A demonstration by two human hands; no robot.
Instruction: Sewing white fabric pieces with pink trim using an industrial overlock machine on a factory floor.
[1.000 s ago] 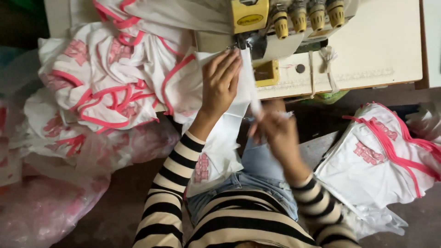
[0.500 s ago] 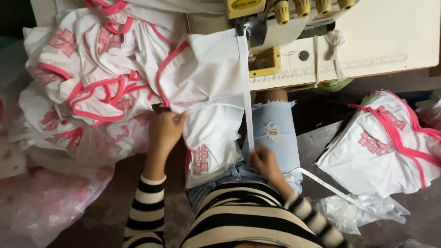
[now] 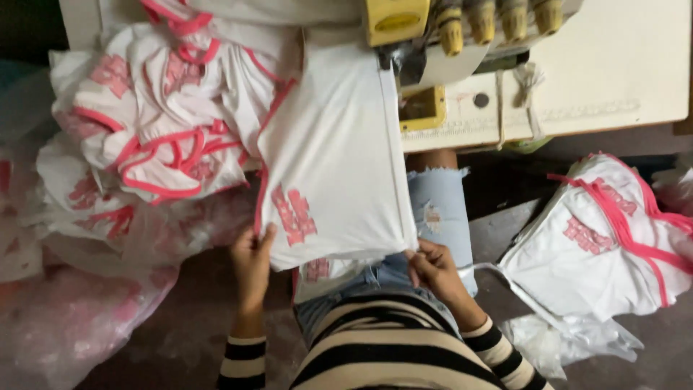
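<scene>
Cream-topped and crowded, the sewing table [image 3: 613, 65] is carrying a yellow-capped sewing machine [image 3: 462, 29], and a white garment piece with pink print [image 3: 332, 173] is hanging from under its head down to the person's lap, its right edge lying straight along the machine's side. Judging by that, the piece is only being lined up for stitching: the left hand [image 3: 253, 263] is pinching its lower left corner with fingers pressed together, while the right hand [image 3: 433, 267] is gripping the lower right corner, fingers curled around the hem. Heaps of pink-trimmed white garments [image 3: 151, 137] are crowding the table's left, another stack [image 3: 613, 238] is lying to the right, and plastic bags [image 3: 79, 318] are cluttering the floor.
</scene>
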